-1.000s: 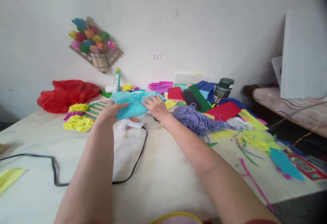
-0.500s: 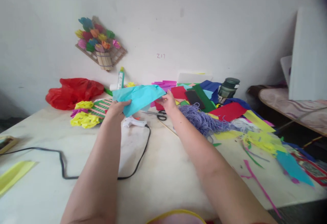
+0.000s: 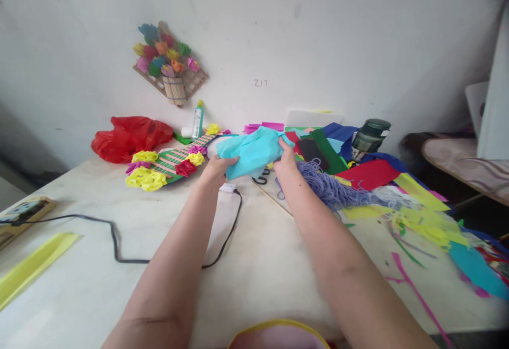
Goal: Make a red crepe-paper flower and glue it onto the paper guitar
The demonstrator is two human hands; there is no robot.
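A light-blue sheet of crepe paper (image 3: 252, 150) is stretched between my two hands above the table. My left hand (image 3: 220, 169) pinches its left edge with the thumb on top. At its right end my right hand (image 3: 285, 158) grips a bunched corner. Below the paper, the white glue gun (image 3: 228, 188) is mostly hidden, its black cord running to the left. The black scissor handles (image 3: 261, 177) show partly under the right hand. Left of my hands lies a green craft piece (image 3: 170, 163) with pale sticks and yellow, red and purple paper flowers.
Purple yarn (image 3: 326, 184) and coloured paper sheets (image 3: 369, 174) are heaped on the right, before a dark jar (image 3: 371, 137). A red plastic bag (image 3: 131, 138) and a glue bottle (image 3: 198, 121) stand at the back. A power strip (image 3: 26, 214) sits at the left edge.
The view has turned slightly left. The right hand has shifted its hold, and the paper's right end is now bunched in it. More of the flowered craft piece shows.
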